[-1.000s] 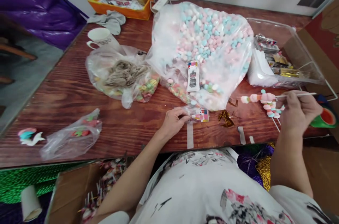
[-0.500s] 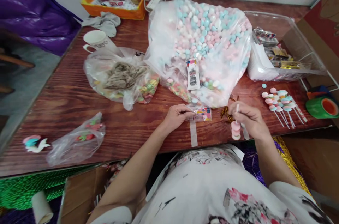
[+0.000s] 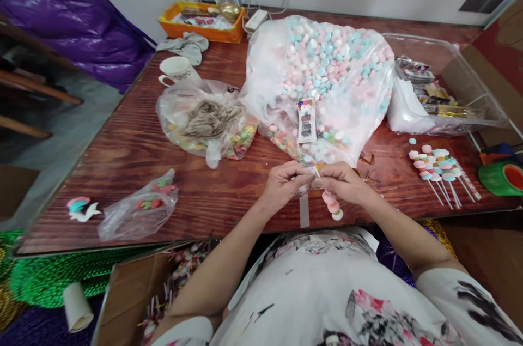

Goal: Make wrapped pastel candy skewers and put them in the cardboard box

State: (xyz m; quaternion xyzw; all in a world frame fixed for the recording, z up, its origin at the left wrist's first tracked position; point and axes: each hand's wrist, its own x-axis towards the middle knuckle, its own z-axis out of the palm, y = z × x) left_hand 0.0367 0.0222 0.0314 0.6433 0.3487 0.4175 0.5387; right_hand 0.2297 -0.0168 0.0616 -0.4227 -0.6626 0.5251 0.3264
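This looks like a small home workshop for packing sweets. A worn wooden table (image 3: 122, 144) holds a big bag of pastel candies (image 3: 327, 68), finished candy sticks (image 3: 439, 163), an orange tray (image 3: 202, 24), a mug (image 3: 177, 69) and green tape (image 3: 502, 178), with a cardboard box (image 3: 122, 297) beneath.

White mug (image 3: 176, 70), orange tray (image 3: 203, 23), green tape roll (image 3: 502, 177), grey cloth (image 3: 186, 44) on wooden table (image 3: 122, 155).

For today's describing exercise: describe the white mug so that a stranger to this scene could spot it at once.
Start at the big clear bag of pastel candies in the middle of the wooden table. Look left, past the smaller bag of crumpled brown paper, toward the orange tray. The white mug stands there beside a grey cloth; it is the only cup.
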